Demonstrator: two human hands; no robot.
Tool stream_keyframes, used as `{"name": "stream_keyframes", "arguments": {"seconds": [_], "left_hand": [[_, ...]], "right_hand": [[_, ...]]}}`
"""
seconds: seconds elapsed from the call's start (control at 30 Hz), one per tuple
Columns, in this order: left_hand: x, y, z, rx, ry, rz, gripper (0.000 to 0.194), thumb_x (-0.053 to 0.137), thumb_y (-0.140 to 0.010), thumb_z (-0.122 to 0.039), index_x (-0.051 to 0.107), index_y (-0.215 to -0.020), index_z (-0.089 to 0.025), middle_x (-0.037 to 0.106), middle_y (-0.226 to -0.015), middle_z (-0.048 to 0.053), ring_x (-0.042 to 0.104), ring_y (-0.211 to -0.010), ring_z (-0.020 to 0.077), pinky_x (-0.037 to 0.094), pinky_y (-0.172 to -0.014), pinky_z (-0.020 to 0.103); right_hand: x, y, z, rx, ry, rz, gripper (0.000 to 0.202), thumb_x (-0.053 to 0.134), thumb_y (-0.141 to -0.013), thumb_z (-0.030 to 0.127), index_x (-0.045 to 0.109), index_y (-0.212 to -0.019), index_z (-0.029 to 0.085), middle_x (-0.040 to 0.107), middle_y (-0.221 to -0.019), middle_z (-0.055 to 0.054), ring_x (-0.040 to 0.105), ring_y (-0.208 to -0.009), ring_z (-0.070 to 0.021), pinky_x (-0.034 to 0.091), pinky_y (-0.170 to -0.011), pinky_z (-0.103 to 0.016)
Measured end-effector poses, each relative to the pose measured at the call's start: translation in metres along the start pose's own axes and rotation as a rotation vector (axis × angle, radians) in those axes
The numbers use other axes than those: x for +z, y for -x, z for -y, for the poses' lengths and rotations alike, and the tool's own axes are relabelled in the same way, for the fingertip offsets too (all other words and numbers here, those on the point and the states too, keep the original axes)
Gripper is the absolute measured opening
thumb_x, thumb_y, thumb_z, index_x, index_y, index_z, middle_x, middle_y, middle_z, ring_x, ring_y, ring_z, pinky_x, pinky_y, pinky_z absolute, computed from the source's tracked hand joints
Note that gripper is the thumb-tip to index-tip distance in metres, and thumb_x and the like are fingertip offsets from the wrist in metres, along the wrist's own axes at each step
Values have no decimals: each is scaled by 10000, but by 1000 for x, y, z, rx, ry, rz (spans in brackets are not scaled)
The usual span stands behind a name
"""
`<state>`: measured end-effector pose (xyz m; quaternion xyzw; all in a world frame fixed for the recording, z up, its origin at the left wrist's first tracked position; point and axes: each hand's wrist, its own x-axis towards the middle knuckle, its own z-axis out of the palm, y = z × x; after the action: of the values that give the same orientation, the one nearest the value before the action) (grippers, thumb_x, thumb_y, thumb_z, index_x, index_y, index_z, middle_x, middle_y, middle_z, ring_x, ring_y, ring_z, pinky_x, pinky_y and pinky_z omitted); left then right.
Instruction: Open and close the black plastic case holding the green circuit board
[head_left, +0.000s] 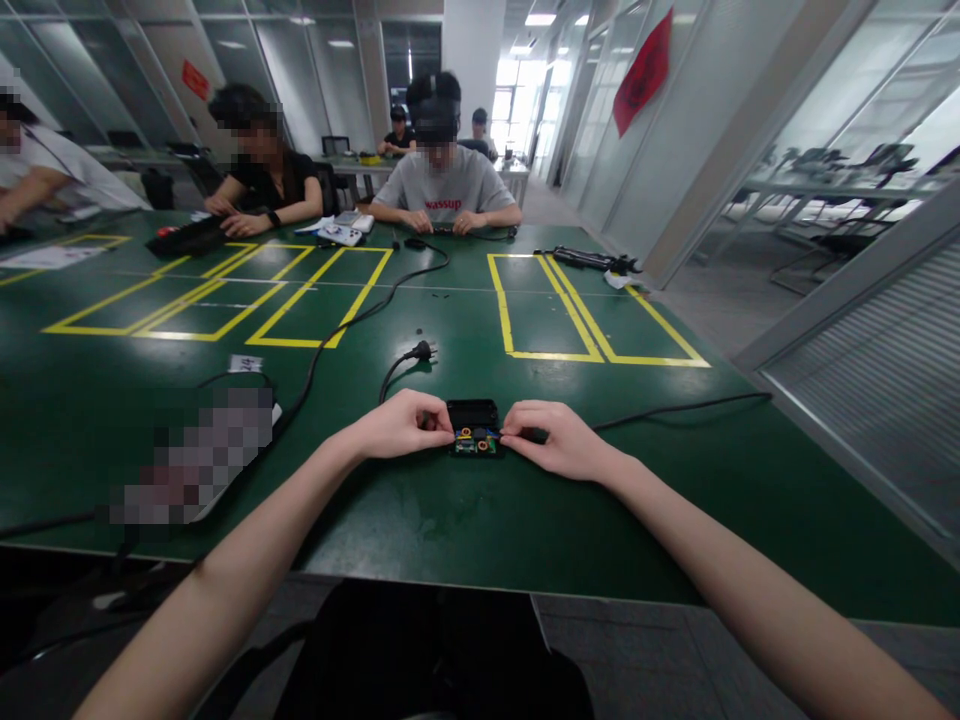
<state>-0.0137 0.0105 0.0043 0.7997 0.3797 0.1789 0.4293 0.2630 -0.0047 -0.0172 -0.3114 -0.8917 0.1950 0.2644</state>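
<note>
A small black power adapter box point(474, 418) lies open on the green table point(450, 510), showing a circuit board point(475, 442) with orange and blue parts. My left hand point(401, 424) pinches the box's left end. My right hand point(556, 438) pinches its right end, where a black cable point(675, 408) runs off to the right. Both hands rest on the table.
A black cord with a plug point(421, 351) lies just behind the box. A blurred flat object point(196, 455) sits to the left. Yellow tape rectangles point(570, 310) mark the table. Several people sit at the far side. A black tool point(592, 261) lies far right.
</note>
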Motion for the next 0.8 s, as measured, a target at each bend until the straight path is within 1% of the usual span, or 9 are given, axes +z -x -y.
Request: {"name": "stream_keyframes", "arguments": {"seconds": [0.1, 0.23, 0.3, 0.4, 0.6, 0.67, 0.73, 0.8], "left_hand": [[1, -1, 0, 28, -45, -18, 196, 695, -832, -318, 676, -748, -142, 630, -687, -5, 515, -635, 114, 398, -603, 222], [3, -1, 0, 69, -108, -37, 179, 672, -843, -280, 653, -722, -150, 605, -685, -12, 510, -651, 119, 384, -623, 227], [3, -1, 0, 79, -146, -40, 171, 666, -846, -271, 650, -722, -154, 608, -703, -9, 515, -673, 125, 380, -636, 231], [3, -2, 1, 103, -212, -62, 184, 661, -852, -269, 637, -705, -160, 610, -717, -2, 518, -696, 135, 372, -650, 240], [3, -4, 3, 122, -280, -136, 180, 663, -851, -245, 655, -689, -166, 625, -722, 6, 529, -700, 139, 379, -666, 245], [3, -4, 3, 114, -263, -145, 159, 669, -845, -248, 683, -709, -166, 647, -724, 10, 540, -700, 140, 389, -673, 246], [2, -3, 4, 76, -226, -169, 153, 666, -856, -273, 721, -765, -164, 678, -737, 17, 549, -686, 139, 399, -666, 248], [0, -4, 6, 12, -219, -250, 190, 645, -886, -310, 746, -826, -160, 699, -756, 25, 556, -673, 142, 405, -656, 255]], "right_hand": [[-1, 1, 0, 1, 47, 3, 195, 592, -968, 234, 641, -783, 196, 704, -854, -57, 648, -757, -181, 492, -698, -293], [-2, 3, 0, -35, 66, 37, 56, 613, -901, 175, 649, -865, 197, 700, -890, -63, 652, -797, -191, 505, -722, -299], [-3, 4, 0, -53, 82, 48, 71, 607, -885, 145, 651, -885, 201, 697, -904, -64, 655, -816, -192, 507, -731, -297], [-4, 3, 0, -71, 123, 62, 104, 582, -909, 131, 655, -888, 201, 694, -928, -70, 659, -837, -194, 508, -743, -299], [-4, 2, -2, -63, 220, 77, 144, 546, -964, 169, 680, -922, 202, 693, -959, -82, 659, -869, -207, 512, -755, -316], [-3, 2, -3, -64, 189, 53, 137, 558, -960, 182, 686, -915, 204, 695, -955, -79, 661, -878, -207, 519, -768, -320], [-1, 2, -5, -53, 115, -12, 129, 578, -952, 195, 694, -898, 205, 702, -947, -73, 668, -881, -203, 529, -791, -325], [3, 0, -8, 2, 61, -108, 142, 579, -960, 215, 713, -911, 205, 707, -942, -72, 674, -883, -203, 540, -800, -335]]}}
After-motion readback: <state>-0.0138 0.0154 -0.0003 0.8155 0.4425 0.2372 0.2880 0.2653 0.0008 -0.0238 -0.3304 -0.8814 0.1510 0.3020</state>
